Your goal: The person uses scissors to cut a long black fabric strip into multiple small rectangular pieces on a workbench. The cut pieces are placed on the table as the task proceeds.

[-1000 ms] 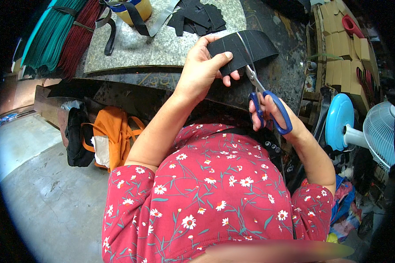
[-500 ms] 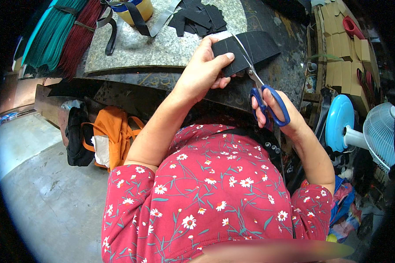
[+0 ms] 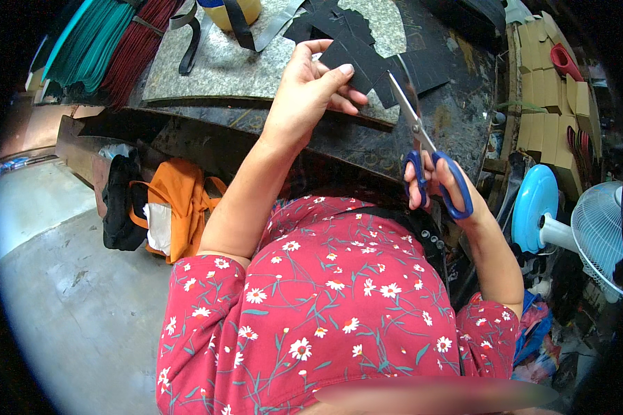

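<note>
Left hand [image 3: 310, 93] is pinching a flat black sheet of thin material [image 3: 367, 59], held up over the near edge of the dark worn workbench [image 3: 422, 131]. Right hand [image 3: 441, 183] has its fingers through the blue-handled steel scissors [image 3: 426, 149], blades nearly closed, tips touching the sheet's right side. Grey speckled mat [image 3: 221, 66] sits further back.

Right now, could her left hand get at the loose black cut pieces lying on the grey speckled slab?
Probably yes, but not freely: the left hand already pinches a black sheet piece. The loose black cut pieces lie just beyond it on the grey speckled slab, nothing between.
</note>
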{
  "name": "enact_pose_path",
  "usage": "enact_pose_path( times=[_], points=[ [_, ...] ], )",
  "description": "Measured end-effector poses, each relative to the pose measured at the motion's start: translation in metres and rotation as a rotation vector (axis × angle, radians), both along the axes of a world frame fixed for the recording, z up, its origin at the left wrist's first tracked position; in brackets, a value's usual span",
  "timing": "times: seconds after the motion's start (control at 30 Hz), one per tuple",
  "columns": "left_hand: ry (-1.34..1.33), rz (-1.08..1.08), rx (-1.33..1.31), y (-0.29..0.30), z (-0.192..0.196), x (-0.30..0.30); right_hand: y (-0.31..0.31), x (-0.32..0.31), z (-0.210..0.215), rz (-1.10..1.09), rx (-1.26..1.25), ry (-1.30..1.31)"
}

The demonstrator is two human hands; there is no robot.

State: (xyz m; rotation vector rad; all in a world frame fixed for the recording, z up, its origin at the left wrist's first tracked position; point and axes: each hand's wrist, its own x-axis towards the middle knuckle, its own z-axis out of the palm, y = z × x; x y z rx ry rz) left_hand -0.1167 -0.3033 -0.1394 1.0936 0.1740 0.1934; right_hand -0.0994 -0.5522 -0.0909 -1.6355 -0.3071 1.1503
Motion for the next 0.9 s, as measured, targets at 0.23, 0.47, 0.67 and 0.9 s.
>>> enact_pose_path(
  times=[0.23, 0.47, 0.67, 0.9],
  points=[
    [-0.027, -0.065, -0.069, -0.012, 0.004, 0.001, 0.004, 0.003, 0.006, 0.099, -0.075, -0.133],
    [-0.029, -0.059, -0.069, -0.017, 0.006, -0.003, 0.011, 0.001, -0.002, 0.086, -0.041, -0.208],
    [-0.034, -0.048, -0.077, -0.02, 0.008, -0.004, 0.011, -0.004, -0.004, 0.001, 0.042, -0.057],
    [-0.041, -0.026, -0.101, -0.019, 0.005, -0.002, 0.011, -0.008, -0.006, -0.094, 0.015, -0.017]
  ],
)
